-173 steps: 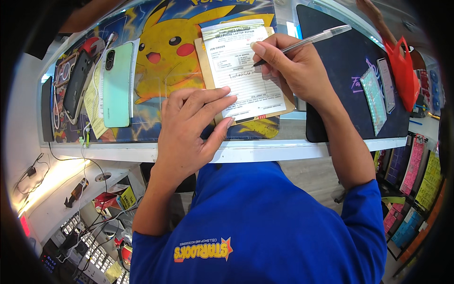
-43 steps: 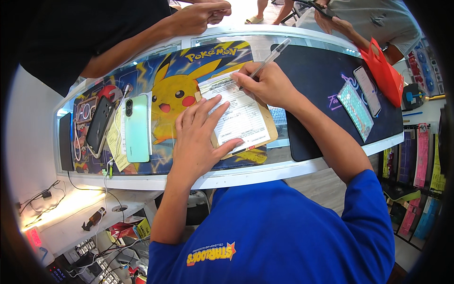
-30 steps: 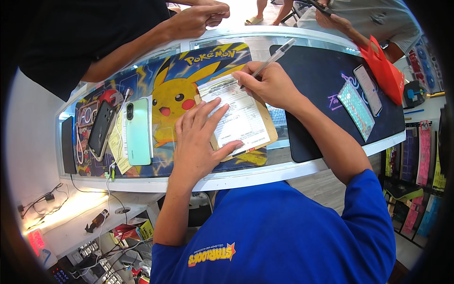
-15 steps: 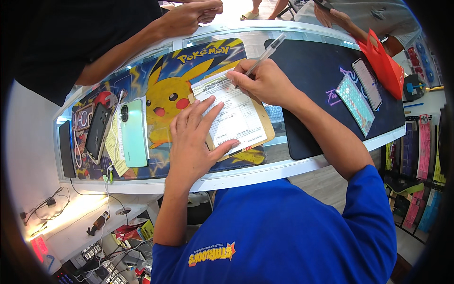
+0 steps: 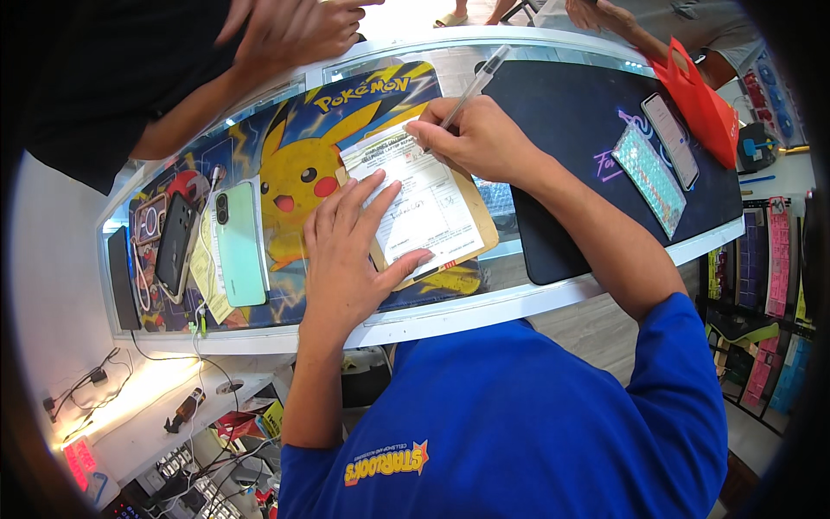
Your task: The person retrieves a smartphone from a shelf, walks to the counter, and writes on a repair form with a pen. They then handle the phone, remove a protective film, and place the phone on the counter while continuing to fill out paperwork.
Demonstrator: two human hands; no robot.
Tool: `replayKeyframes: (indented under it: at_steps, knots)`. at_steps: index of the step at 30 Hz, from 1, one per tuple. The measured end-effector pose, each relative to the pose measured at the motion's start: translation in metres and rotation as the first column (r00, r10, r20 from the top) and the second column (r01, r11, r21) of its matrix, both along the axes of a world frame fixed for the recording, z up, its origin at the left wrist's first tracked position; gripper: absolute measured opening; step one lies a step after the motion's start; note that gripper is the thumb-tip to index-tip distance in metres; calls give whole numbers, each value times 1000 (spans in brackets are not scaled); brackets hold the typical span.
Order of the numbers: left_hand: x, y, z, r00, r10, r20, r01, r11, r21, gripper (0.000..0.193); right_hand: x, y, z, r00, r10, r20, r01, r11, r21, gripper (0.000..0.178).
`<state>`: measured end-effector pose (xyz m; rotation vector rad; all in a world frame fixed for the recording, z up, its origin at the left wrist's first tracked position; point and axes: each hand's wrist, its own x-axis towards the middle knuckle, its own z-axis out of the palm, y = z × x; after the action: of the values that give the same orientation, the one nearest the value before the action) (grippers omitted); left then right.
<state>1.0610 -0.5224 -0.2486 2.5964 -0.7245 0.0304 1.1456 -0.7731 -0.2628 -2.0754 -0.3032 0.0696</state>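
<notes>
A clear pen (image 5: 477, 82) is gripped in my right hand (image 5: 475, 138), its lower end at the upper part of a white printed form (image 5: 432, 212). The form lies on a brown clipboard (image 5: 486, 235). My left hand (image 5: 350, 242) rests flat with spread fingers on the form's left side. The clipboard sits on a colourful cartoon mat (image 5: 290, 238). Left of that hand lies a mint-green phone (image 5: 242, 251), back up. Beside it are a yellow paper slip (image 5: 207, 272) and a dark phone case (image 5: 177, 242).
On the black mat (image 5: 553, 233) at right lie a white-framed phone (image 5: 670, 143) and a bubble-wrap pouch (image 5: 650, 182). Behind them stands a red bag (image 5: 702, 108). Another person's hands (image 5: 298, 35) hover over the counter's far left edge. Cables and tools clutter the lower left shelf.
The view has shifted slightly. The other person's hands at the far left have moved left and their fingers have spread. My hands keep their places on the form and pen.
</notes>
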Motion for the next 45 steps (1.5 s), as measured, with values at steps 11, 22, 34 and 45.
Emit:
replayKeyframes:
  at_steps: [11,22,34,45]
  knots:
    - [0,0,-1,1000,2,-21,-2,1000,10,85,-1,-3,6,1000,20,-13,-20,999,-29,41]
    - [-2,3,6,1000,-8,-10,8,1000,-13,76,9,-11,-1,993,5,-116,9,993,115,43]
    - [-47,21,5,999,37,16,-35,997,-65,62,-1,20,19,999,44,-11,-41,980,195,35]
    - [-47,25,3,1000,22,20,-19,993,-113,62,-12,17,27,989,-39,-144,64,983,172,36]
